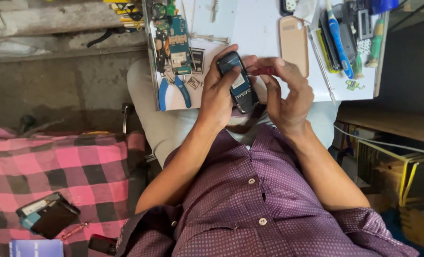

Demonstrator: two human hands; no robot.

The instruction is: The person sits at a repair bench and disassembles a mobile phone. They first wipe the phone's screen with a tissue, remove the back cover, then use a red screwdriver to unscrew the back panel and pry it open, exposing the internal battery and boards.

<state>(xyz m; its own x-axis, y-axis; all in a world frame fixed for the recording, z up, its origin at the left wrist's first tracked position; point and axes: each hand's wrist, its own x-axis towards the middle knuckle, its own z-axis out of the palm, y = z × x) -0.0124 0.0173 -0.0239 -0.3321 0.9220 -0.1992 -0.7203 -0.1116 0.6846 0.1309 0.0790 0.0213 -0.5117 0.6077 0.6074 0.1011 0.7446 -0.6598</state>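
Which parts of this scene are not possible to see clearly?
Head view:
- Red tool: its tip is hidden behind the small phone.
- Phone's front: turned away, covered by the left hand.
- Right hand: palm faces away.
- Board parts: too small.

Black-and-blue phone [238,82] in grip; red tool handle [262,71] beside it. Blue-handled pliers [174,93] left of grip. Pink-and-black checked cloth [64,166] well below-left. Purple dotted shirt [259,200] beneath.

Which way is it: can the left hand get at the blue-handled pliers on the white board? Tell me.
Probably not at once: the left hand is wrapped around a small dark phone. The blue-handled pliers lie uncovered just beside it on the white board.
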